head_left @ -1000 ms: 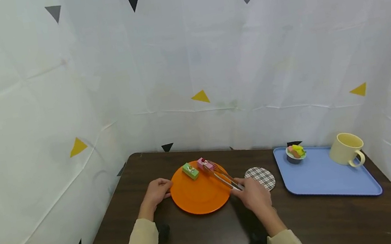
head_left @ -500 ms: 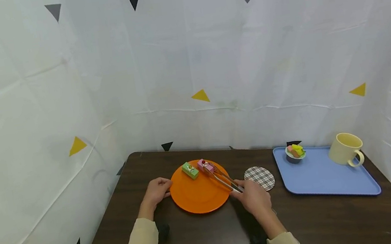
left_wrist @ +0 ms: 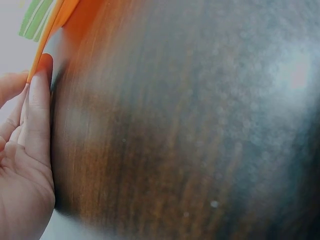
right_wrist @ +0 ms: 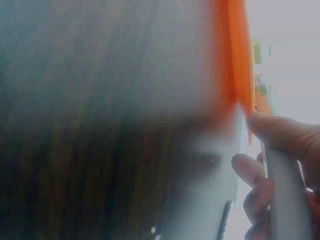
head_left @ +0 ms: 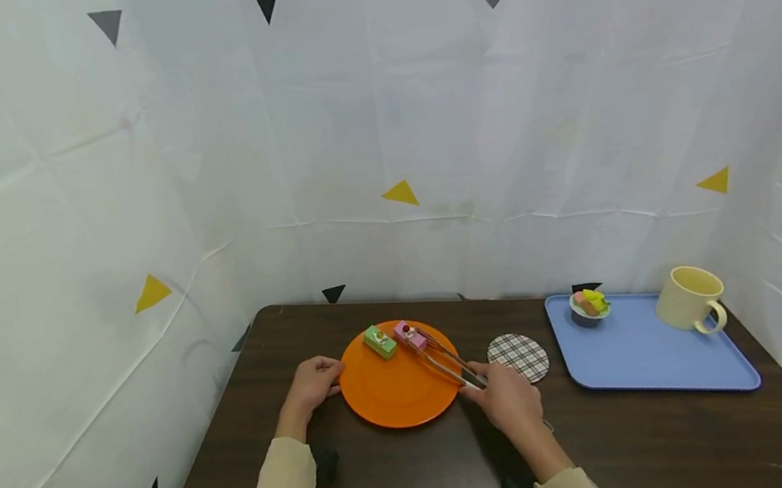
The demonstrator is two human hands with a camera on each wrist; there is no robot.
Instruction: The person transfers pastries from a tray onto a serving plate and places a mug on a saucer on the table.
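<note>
- Head view, lower centre: left hand [head_left: 312, 386] pinches rim of orange plate [head_left: 395, 399]; right hand [head_left: 509, 399] grips metal tongs [head_left: 473, 377], tips at pink cake slice [head_left: 415, 340].
- Left wrist view, upper left: plate rim pinched.
- Right wrist view, lower right: tongs gripped.

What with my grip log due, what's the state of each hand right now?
Left hand: closed, pinching the rim of the orange plate.
Right hand: closed, holding the tongs.
</note>
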